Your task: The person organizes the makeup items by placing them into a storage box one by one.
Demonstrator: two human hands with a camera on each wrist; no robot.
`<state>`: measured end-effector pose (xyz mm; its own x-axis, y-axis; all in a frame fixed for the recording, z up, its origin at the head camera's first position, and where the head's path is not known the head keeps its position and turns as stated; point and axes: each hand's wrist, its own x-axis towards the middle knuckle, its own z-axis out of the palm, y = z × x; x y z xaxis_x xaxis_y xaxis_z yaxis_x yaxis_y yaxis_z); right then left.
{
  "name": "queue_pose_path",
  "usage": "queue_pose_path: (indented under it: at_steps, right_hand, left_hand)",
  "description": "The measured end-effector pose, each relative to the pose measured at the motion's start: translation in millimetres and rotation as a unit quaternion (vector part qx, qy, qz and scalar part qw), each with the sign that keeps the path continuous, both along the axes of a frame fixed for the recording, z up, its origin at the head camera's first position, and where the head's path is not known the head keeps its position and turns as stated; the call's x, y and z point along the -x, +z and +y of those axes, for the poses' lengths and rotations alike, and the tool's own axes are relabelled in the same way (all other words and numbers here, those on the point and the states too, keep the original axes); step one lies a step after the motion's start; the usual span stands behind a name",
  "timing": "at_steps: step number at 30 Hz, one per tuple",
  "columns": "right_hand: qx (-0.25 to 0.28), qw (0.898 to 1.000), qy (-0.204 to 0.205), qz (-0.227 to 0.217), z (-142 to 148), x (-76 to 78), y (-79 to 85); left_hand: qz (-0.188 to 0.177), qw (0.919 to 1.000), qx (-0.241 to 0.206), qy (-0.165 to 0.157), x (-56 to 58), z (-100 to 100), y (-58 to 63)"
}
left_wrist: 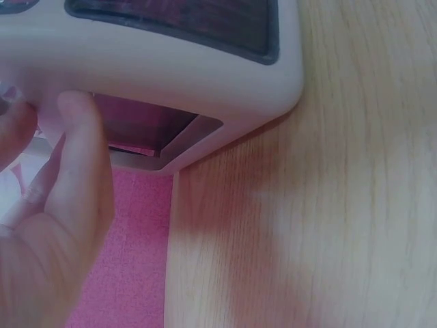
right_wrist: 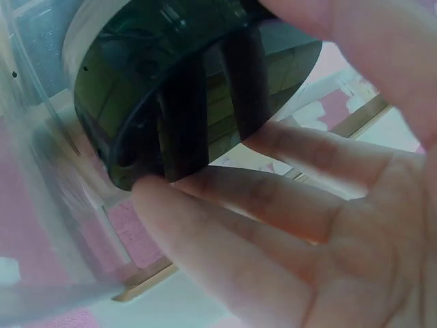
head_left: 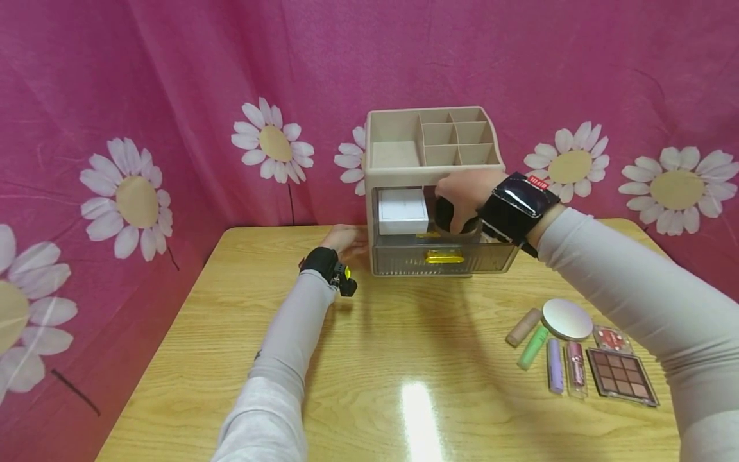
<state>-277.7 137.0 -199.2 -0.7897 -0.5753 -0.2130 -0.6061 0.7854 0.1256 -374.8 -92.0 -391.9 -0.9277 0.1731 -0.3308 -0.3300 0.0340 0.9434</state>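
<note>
A beige cosmetics organizer [head_left: 378, 174] with smoky see-through drawer fronts stands at the back of the table. My right hand [head_left: 469, 194] reaches into its upper front section, gripping a round jar with a shiny black lid [right_wrist: 205, 96]. Fingers and thumb spread around the lid's rim in the right wrist view. Beside the jar, a white box [head_left: 402, 212] sits in the same section. My left hand [head_left: 344, 239] is at the organizer's lower left side, its extended fingers touching the side wall [left_wrist: 171, 82] near a cut-out in the left wrist view.
On the table's right lie a round compact [head_left: 568, 319], a brown tube [head_left: 523, 327], a green tube [head_left: 533, 347], a purple tube [head_left: 555, 366], a pink lip gloss [head_left: 576, 369], a small red palette [head_left: 613, 339] and an eyeshadow palette [head_left: 622, 375]. A pink flowered curtain [head_left: 190, 77] hangs behind.
</note>
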Motion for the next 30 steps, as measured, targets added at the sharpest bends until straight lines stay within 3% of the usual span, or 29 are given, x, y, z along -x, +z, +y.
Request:
queue_pose_path:
  at_steps: [2, 3, 9, 20, 30]
  right_hand:
    - [0.004, 1.000, 0.004, 0.011, -0.5, 0.3, -1.1]
    - [0.005, 1.000, 0.004, 0.017, -0.6, 0.6, -1.8]
    - [0.017, 0.999, -0.007, 0.036, -2.4, 1.3, -4.8]
    - [0.044, 0.998, -0.007, 0.053, -5.5, 4.2, -8.5]
    - [0.045, 0.996, 0.003, 0.074, -9.5, 6.5, -12.2]
  left_hand:
    - [0.000, 1.0000, 0.001, 0.003, 3.1, 0.5, -1.6]
    - [-0.004, 0.9999, 0.008, 0.009, -4.9, 2.9, 6.5]
    - [-0.005, 0.9999, 0.005, 0.012, -15.8, 3.2, 15.8]
    - [-0.003, 0.9999, 0.000, 0.010, -12.5, 2.5, 10.9]
    - [-0.019, 0.9994, -0.026, 0.011, -32.8, 3.3, 34.0]
